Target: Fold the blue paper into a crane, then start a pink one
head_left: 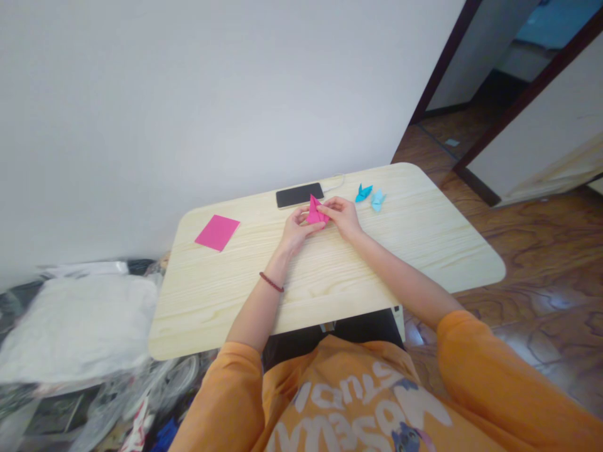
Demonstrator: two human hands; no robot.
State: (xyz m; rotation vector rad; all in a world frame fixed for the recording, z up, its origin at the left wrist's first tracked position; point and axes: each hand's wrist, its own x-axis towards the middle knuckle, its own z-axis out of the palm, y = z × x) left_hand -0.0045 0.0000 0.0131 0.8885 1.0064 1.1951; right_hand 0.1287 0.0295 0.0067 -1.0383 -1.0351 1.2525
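A partly folded piece of pink origami paper (316, 212) is held up over the middle of the table, one point sticking upward. My left hand (298, 231) pinches it from the left, thumb along its lower edge. From the right, my right hand (343, 216) grips it too, thumb and fingers on its right side. Some of the folds are hidden behind my fingers. Just right of my right hand lie a blue folded paper figure (363, 193) and a lighter blue one (377, 200). Flat on the left of the table rests a pink paper square (217, 233).
Behind my hands a phone (299, 195) lies by the back edge, a white cable (335, 183) plugged into it. The pale wooden table (226, 307) stands against a white wall (211, 100). Left of it is a white cushion-like bundle (85, 320) among plastic bags.
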